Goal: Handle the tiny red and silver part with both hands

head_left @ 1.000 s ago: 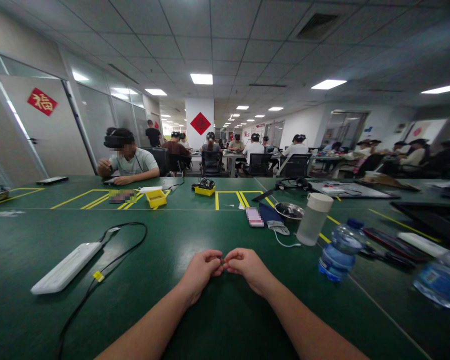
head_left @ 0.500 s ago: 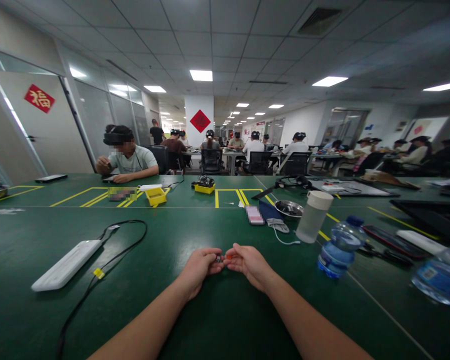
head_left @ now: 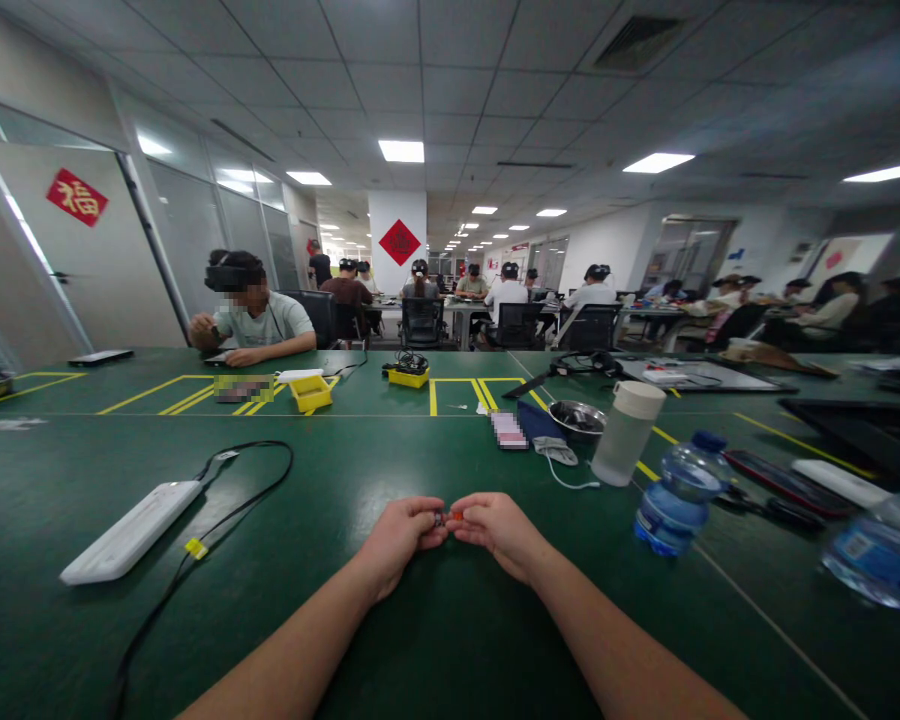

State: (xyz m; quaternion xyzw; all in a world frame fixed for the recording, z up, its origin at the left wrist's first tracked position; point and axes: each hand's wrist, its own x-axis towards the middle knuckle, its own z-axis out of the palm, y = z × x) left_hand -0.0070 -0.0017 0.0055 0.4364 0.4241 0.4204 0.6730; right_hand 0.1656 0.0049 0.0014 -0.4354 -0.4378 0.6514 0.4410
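Both my hands meet at fingertip height over the near middle of the green table (head_left: 330, 470). My left hand (head_left: 399, 538) is closed in a pinch on a small dark and silvery piece (head_left: 439, 519), too small to name and partly covered by the thumb. Facing it, my right hand (head_left: 499, 533) pinches a small orange piece (head_left: 457, 516), mostly hidden by the fingers. The two pieces are very close together; I cannot tell whether they touch.
At left lies a white power bank (head_left: 135, 530) with a black cable. To the right stand a frosted bottle (head_left: 626, 435) and a blue-capped water bottle (head_left: 679, 495). Farther back are a phone (head_left: 510, 430), a metal bowl (head_left: 577, 417), a yellow tray (head_left: 311, 394) and a seated person (head_left: 259, 310).
My right fingers have closed a little more around the orange piece. My left hand has hardly moved. In the background, a standing person has shifted slightly to the right.
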